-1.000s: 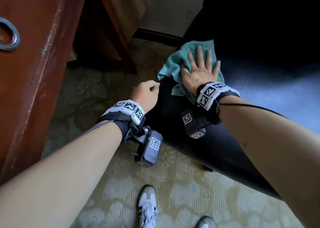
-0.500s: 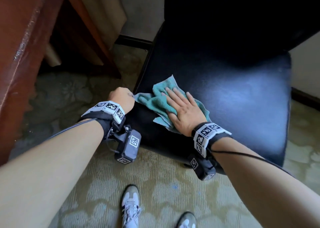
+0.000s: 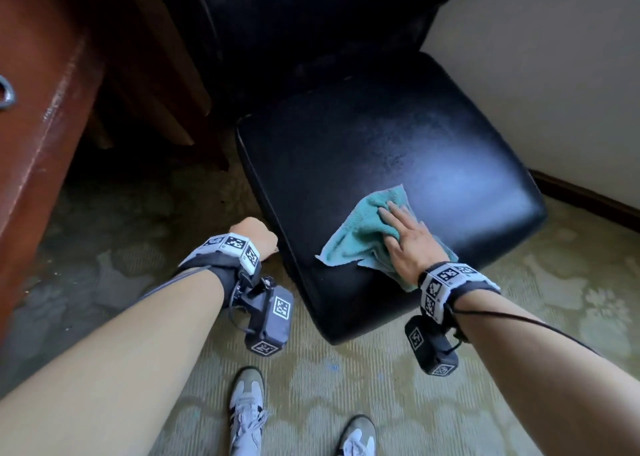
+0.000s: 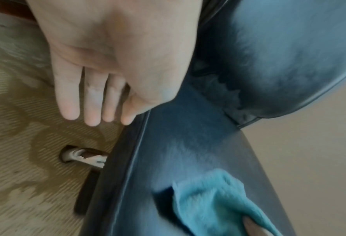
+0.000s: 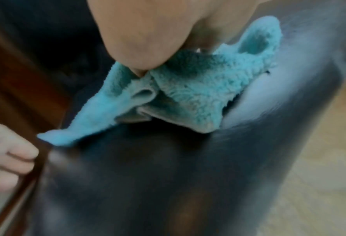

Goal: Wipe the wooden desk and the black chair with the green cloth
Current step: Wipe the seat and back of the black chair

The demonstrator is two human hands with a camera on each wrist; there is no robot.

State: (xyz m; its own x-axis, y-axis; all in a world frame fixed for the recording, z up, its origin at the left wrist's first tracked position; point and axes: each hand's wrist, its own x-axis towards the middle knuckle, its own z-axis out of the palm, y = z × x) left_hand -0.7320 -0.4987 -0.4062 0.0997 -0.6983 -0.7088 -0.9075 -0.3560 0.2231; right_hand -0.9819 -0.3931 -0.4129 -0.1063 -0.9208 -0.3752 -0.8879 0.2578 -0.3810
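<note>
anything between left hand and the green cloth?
Only bare black chair seat. The left hand sits at its edge, apart from the green cloth; head view shows it.

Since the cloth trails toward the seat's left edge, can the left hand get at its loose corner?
Probably yes: the left hand sits at the black chair seat's edge, and only bare seat lies between it and the green cloth corner.

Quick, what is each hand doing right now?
Left hand: holds nothing, fingers curled loosely beside the black chair's edge.
Right hand: flat, fingers straight, pressing the green cloth on the seat.
</note>
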